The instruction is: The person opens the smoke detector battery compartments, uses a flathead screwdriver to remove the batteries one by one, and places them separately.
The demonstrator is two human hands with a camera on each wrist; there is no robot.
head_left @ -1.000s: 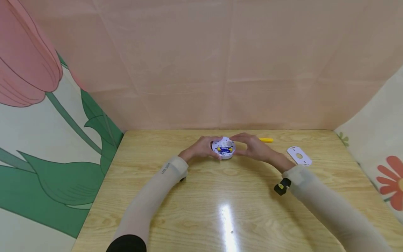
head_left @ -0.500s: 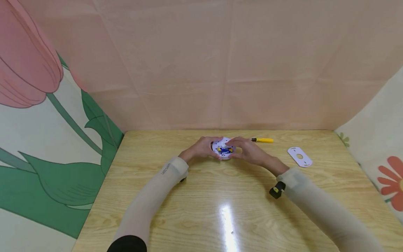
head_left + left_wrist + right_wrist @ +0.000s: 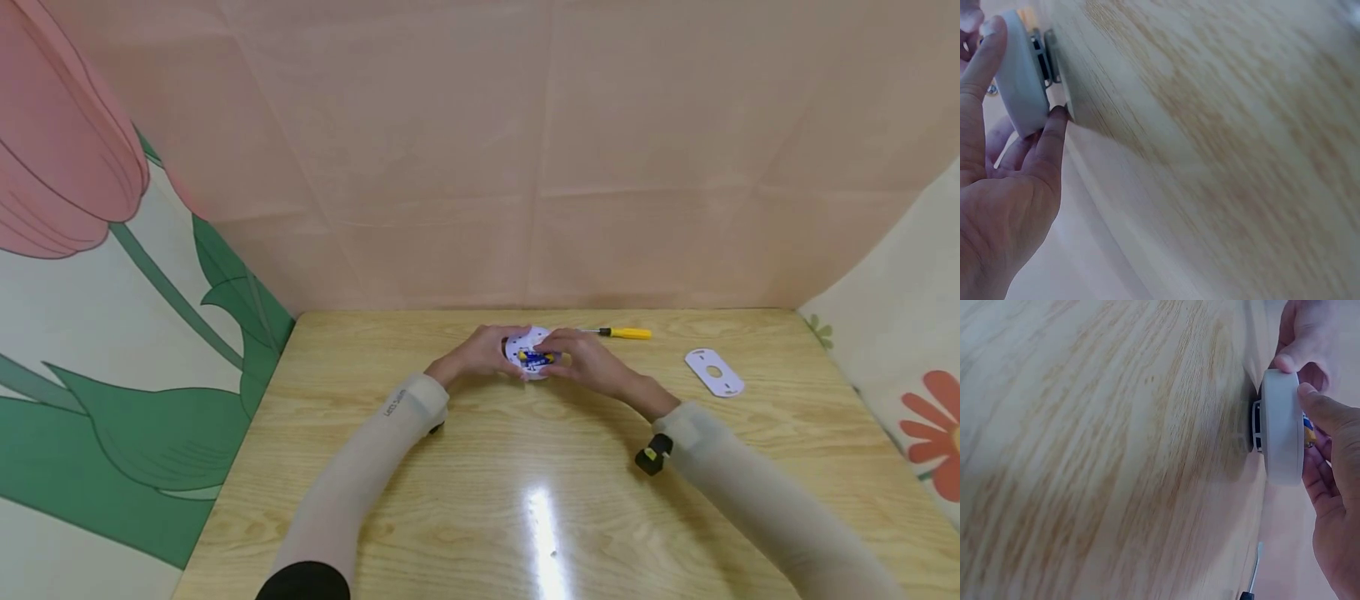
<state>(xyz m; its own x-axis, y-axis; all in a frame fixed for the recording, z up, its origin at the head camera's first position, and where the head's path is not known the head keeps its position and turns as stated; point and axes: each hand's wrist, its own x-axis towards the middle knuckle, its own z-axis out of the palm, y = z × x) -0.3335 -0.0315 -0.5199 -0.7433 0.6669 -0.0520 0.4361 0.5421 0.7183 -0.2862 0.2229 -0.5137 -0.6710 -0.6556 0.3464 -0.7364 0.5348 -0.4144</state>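
A round white smoke detector point(image 3: 521, 341) stands at the far middle of the table, its back facing up. Blue and yellow batteries point(image 3: 533, 360) show in that back. From the left side, my left hand point(image 3: 482, 351) grips the housing, thumb and fingers on its rim. My right hand point(image 3: 592, 363) reaches over the back from the right, its thumb and fingers closing about the batteries. In the right wrist view, one battery point(image 3: 1309, 434) protrudes beside the right thumb and fingers. A dark slotted grille point(image 3: 1257, 427) sits on the detector's underside, towards the tabletop.
A screwdriver point(image 3: 630, 333) with a yellow handle lies behind the right hand, near the far edge. Further right lies a white oblong plate point(image 3: 702, 362) with a round hole. The wooden table point(image 3: 450, 508) meets a pink cloth backdrop point(image 3: 420, 200).
My right hand has moved left, from the detector's right rim onto the batteries. More of the screwdriver now shows behind it. My left hand and the detector have stayed in place.
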